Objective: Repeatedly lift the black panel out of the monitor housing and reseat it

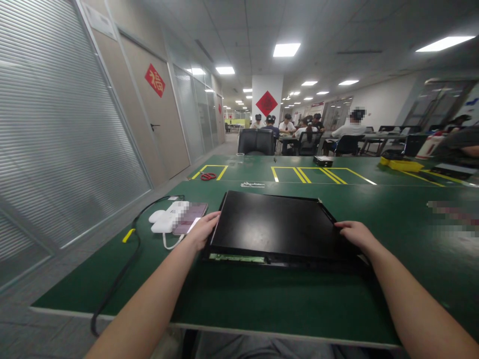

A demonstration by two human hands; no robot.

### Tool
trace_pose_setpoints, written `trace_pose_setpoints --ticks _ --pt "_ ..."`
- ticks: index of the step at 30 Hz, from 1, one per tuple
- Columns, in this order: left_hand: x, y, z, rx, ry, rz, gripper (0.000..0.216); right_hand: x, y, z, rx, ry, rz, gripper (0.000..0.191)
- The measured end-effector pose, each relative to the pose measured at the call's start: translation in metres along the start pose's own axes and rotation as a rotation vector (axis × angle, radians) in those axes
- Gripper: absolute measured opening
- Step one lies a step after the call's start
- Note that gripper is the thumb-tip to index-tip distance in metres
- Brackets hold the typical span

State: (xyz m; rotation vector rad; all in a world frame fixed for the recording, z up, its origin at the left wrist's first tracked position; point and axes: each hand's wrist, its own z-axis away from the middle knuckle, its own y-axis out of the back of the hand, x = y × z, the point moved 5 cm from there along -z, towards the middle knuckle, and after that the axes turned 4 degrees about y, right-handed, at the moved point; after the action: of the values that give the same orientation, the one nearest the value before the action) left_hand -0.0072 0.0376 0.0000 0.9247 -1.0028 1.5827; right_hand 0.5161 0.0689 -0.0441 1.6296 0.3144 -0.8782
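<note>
A black flat display panel [273, 224] lies before me over a dark frame, its glossy face up. Along its near edge a strip of green circuit board [237, 258] shows at the left. My left hand [205, 229] is closed on the panel's left edge, thumb on top and fingers partly hidden below. At the opposite side, my right hand [355, 235] grips the right edge, its fingertips mostly out of sight. Whether the panel touches the green table [292, 299] all along its underside I cannot tell.
Left of the panel lie a phone [190, 214], white chargers [160, 225] and a black cable [139, 239]. Farther back are red scissors [208, 176], small white pieces [252, 185], a clear cup [240, 157], a black box [323, 161] and a yellow tray [402, 164]. Several people sit beyond.
</note>
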Motion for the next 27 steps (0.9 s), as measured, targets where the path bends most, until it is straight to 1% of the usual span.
trace_pose_setpoints --ticks 3,7,10,13,16,21,24,27 --pt "0.000 -0.001 -0.002 -0.019 -0.011 0.000 0.031 0.000 0.000 0.000 -0.004 -0.004 0.014 0.044" --pt "-0.001 -0.001 -0.004 -0.001 -0.025 -0.005 0.026 0.000 0.001 0.001 -0.010 -0.002 0.031 0.044" --pt "0.000 -0.001 -0.003 -0.016 -0.071 -0.042 0.033 0.000 0.002 0.001 -0.013 0.003 0.049 0.044" --pt "0.002 -0.003 0.001 -0.056 -0.157 -0.124 0.047 0.000 0.002 -0.001 -0.014 0.010 0.067 0.043" --pt "0.002 -0.002 0.002 -0.069 -0.179 -0.174 0.056 0.001 0.002 -0.003 -0.010 0.024 0.080 0.042" --pt "0.005 -0.001 0.004 -0.048 -0.212 -0.227 0.059 0.002 0.001 -0.003 -0.007 0.035 0.092 0.042" --pt "0.008 -0.002 0.006 -0.052 -0.222 -0.212 0.059 0.002 0.000 -0.004 -0.004 0.041 0.099 0.041" --pt "0.010 -0.004 0.008 -0.070 -0.239 -0.181 0.058 0.004 -0.001 -0.006 -0.004 0.046 0.108 0.036"
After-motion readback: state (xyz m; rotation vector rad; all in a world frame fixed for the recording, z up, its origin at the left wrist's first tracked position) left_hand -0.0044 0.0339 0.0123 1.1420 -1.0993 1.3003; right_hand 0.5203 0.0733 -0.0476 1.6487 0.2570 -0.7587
